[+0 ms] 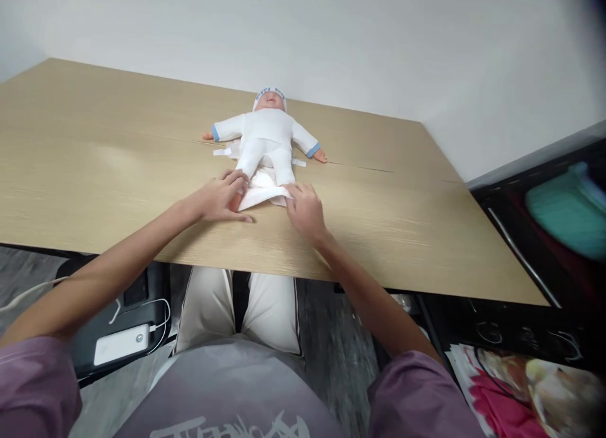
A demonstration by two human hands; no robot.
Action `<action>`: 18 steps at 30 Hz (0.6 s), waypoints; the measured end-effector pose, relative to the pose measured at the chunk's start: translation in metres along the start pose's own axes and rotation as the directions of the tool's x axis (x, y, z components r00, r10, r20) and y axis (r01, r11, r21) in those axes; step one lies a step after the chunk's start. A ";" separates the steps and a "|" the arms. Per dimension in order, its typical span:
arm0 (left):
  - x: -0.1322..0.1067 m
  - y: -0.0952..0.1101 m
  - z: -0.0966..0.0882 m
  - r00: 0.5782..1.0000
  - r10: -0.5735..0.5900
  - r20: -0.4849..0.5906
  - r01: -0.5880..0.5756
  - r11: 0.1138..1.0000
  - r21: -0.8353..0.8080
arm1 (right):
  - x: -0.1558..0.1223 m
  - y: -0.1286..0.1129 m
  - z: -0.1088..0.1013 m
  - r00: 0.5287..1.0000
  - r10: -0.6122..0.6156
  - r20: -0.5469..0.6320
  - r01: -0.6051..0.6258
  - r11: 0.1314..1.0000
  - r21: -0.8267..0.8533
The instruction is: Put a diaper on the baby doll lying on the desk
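Set the clock on the doll (pixel 267 130), 12 pointing away from the person: it lies on its back on the table (pixel 118 173), cap (pixel 269 93) at 12, legs toward 6. Left to right, one tab (pixel 221 152) of the diaper (pixel 262 196) sticks out at about 9 o'clock, unfastened; the diaper reaches from under the doll, between its legs, to 6 o'clock; the other tab (pixel 299 163) lies loose at about 4. The work looks partway along, as I judge it: the diaper is spread beneath the doll, but its front is not yet folded up and neither tab is closed.

The left hand (pixel 218 198) comes in from 8 o'clock and rests at 7, palm down, fingers bent over the doll's lower leg and foot (pixel 234 202), thumb spread wide along the table; I cannot tell whether its fingers grip anything. The right hand (pixel 305 209), its forearm slanting up from 4 o'clock, sits at 5, fingers curled and closed together, seemingly pinching the diaper's near corner.
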State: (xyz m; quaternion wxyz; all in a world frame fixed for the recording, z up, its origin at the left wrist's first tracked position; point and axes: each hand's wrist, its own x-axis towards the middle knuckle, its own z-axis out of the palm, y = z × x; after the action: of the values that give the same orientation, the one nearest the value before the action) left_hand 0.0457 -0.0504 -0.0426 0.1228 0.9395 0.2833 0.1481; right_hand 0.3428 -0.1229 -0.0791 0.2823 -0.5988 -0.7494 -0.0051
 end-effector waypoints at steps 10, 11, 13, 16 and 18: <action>0.046 -0.030 -0.002 0.923 -0.207 -0.324 0.139 0.965 -0.222 | 0.049 0.033 0.011 0.963 0.090 -0.255 0.013 0.926 0.377; 0.058 -0.040 -0.005 0.903 -0.225 -0.365 0.127 0.953 -0.273 | 0.060 0.036 0.012 0.955 0.087 -0.284 0.032 0.920 0.390; 0.085 -0.062 -0.009 0.866 -0.252 -0.432 0.099 0.933 -0.346 | 0.087 0.046 0.014 0.943 0.082 -0.323 0.057 0.916 0.398; 0.129 -0.094 -0.005 0.826 -0.325 -0.461 0.079 0.876 -0.476 | 0.133 0.066 0.024 0.950 0.130 -0.284 0.007 0.900 0.435; 0.153 -0.112 0.002 0.809 -0.393 -0.437 0.077 0.808 -0.584 | 0.161 0.081 0.035 0.960 0.208 -0.185 -0.087 0.856 0.509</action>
State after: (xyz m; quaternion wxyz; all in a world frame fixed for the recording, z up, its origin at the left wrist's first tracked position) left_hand 0.1126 0.1275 -0.0474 0.3154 0.7408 0.3719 0.4620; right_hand 0.3811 0.0558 -0.0666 0.5122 -0.5574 -0.6385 0.1387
